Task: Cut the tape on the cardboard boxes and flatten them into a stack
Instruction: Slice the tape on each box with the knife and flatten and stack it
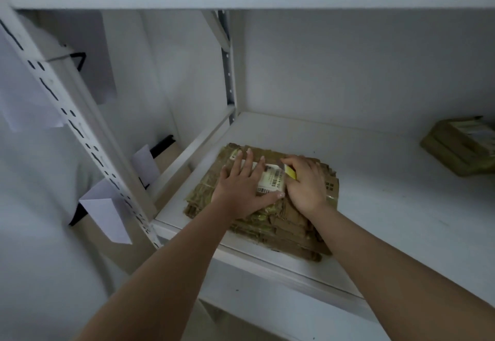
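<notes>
L hand flat, fingers straight, pressing cardboard stack on shelf; R hand grips yellow cutter.

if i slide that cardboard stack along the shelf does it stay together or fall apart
The cardboard stack would probably shift layer by layer: its edges look ragged and uneven, with nothing visibly binding it. It likely slides easily on the smooth white shelf. The left hand pressing flat on top suggests it springs up a bit when released.

White metal shelving with a slotted upright against pale walls, dimly lit.
</notes>
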The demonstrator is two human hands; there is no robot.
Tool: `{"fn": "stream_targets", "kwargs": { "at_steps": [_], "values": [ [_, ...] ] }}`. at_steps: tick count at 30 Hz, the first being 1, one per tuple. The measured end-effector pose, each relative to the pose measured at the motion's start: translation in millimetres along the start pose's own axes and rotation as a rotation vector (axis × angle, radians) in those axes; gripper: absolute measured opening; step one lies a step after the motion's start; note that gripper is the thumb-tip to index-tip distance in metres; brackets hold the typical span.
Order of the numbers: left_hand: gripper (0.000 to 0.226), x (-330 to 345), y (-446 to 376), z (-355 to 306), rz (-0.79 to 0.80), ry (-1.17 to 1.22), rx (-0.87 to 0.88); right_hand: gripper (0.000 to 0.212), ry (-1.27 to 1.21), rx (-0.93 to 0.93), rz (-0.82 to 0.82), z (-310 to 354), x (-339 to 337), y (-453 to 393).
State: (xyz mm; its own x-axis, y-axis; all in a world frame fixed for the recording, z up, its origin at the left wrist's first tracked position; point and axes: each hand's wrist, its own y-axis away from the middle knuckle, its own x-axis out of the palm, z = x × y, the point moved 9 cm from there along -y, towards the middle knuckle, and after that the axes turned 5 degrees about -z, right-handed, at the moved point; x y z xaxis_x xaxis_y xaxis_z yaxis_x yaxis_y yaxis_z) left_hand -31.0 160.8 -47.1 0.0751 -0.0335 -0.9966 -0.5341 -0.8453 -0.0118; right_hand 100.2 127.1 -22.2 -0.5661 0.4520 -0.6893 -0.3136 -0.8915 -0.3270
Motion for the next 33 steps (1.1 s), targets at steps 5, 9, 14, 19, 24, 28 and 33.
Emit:
{"fn": "stream_targets", "kwargs": {
  "at_steps": [5,9,14,19,24,28,33],
  "values": [
    [0.102,-17,0,-4,0.038,-0.13,-0.016,0.031,-0.636,0.362,0.083,-10,-21,1],
    [0.097,-49,9,-16,-0.078,-0.307,-0.017,0.028,-0.694,0.448,-0.188,-30,-62,8],
    [0.069,-61,20,-28,-0.116,0.039,-0.044,0.019,-0.347,0.473,-0.288,-49,-90,35],
    [0.059,-81,37,-34,-0.215,0.25,-0.034,0.014,-0.227,0.506,-0.24,-55,-87,59],
    [0.051,-109,51,-41,-0.344,0.253,0.008,0.032,-0.243,0.521,-0.254,-61,-103,74],
    [0.047,-125,54,-47,-0.421,0.246,0.028,0.033,-0.288,0.59,-0.292,-80,-120,87],
    [0.041,-143,64,-107,-0.494,0.293,0.18,0.022,-0.345,0.615,-0.382,-103,-154,100]
  ]
}}
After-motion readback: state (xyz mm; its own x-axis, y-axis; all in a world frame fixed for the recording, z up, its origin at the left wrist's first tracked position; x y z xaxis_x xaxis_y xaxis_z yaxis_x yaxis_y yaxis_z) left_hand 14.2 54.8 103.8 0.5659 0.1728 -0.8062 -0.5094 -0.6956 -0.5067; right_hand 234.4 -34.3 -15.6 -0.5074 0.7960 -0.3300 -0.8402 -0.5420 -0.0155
